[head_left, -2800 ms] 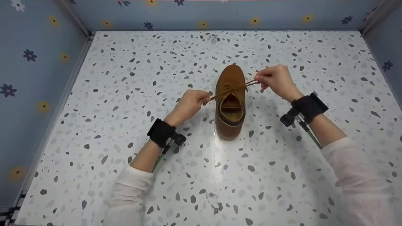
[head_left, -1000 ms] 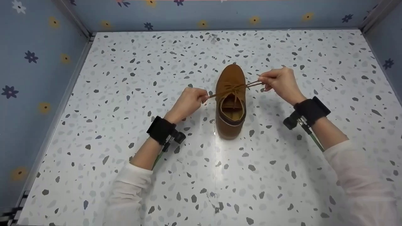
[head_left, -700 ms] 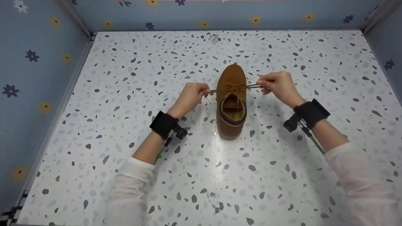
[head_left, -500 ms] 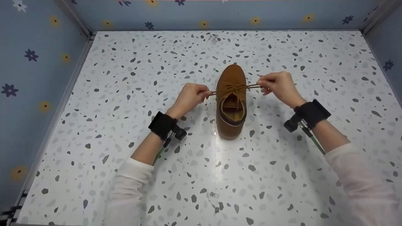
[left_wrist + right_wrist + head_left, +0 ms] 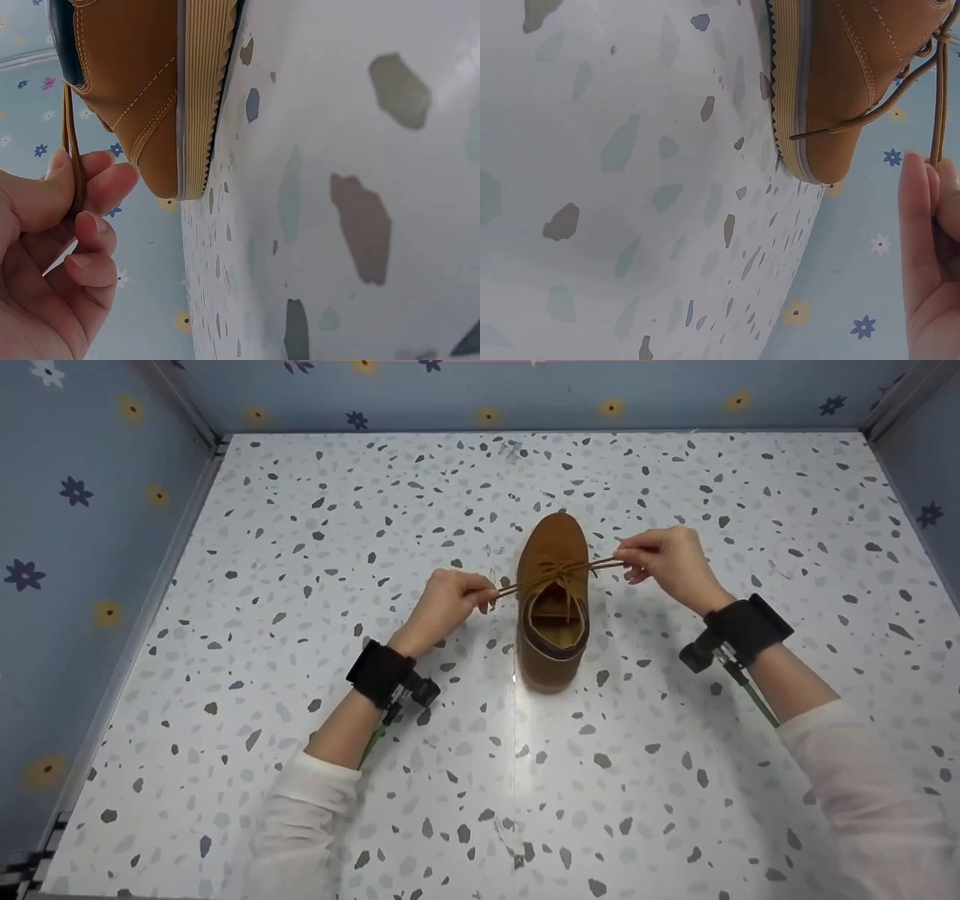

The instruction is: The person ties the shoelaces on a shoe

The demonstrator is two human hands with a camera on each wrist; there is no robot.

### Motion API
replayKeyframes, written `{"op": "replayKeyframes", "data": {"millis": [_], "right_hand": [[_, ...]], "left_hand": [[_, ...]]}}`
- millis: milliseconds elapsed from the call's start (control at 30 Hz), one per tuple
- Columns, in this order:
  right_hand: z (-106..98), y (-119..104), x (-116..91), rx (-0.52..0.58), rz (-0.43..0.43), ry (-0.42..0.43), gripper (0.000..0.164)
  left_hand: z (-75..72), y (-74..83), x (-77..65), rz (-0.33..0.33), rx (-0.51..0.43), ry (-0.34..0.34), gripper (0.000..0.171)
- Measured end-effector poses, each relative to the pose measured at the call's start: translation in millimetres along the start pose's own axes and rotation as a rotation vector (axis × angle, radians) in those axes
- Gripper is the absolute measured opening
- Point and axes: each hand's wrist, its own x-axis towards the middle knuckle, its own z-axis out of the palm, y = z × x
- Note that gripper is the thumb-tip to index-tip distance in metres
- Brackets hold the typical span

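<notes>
A brown lace-up shoe stands on the speckled table, toe pointing away. On its left, my left hand pinches a loop of the shoelace between thumb and forefinger. To the right, my right hand pinches another lace loop. Both loops are drawn out sideways from a knot over the shoe's tongue. One loose lace end hangs down the shoe's right side in the right wrist view. Another loose end lies over the shoe's opening.
The white speckled tabletop surrounds the shoe. Blue flowered panels stand at the back, the left and the right edge. Each wrist wears a black strap with a small camera.
My left hand dipped back and to the left over the last half second, after rising earlier. The right hand rose slightly. Both keep their lace loops, and the shoe stays put.
</notes>
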Motion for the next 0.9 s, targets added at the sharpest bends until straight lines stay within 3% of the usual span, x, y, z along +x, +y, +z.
{"op": "replayKeyframes", "data": {"millis": [200,400,567,700,833,900], "right_hand": [[-0.7,-0.1,-0.1,-0.049,0.007,-0.026,0.019],[0.2,-2.2,-2.8,-0.159,-0.027,-0.108,0.02],[4.5,-10.1,-5.9,-0.302,-0.14,-0.02,0.027],[9.2,-19.2,-8.2,-0.297,-0.152,0.028,0.02],[14.3,-26.3,-10.4,-0.259,-0.151,-0.032,0.016],[16.5,-28.1,-10.1,-0.258,-0.159,-0.056,0.015]], "left_hand": [[-0.3,2.0,-0.3,-0.008,-0.02,-0.018,0.014],[1.2,7.8,7.2,-0.03,-0.062,-0.118,0.019],[3.8,13.4,14.3,-0.035,-0.05,-0.165,0.024],[5.0,16.7,20.5,0.013,-0.031,-0.13,0.021],[5.8,26.4,30.3,0.074,0.033,-0.043,0.021],[7.2,35.6,36.6,0.056,0.06,-0.014,0.027]]}}
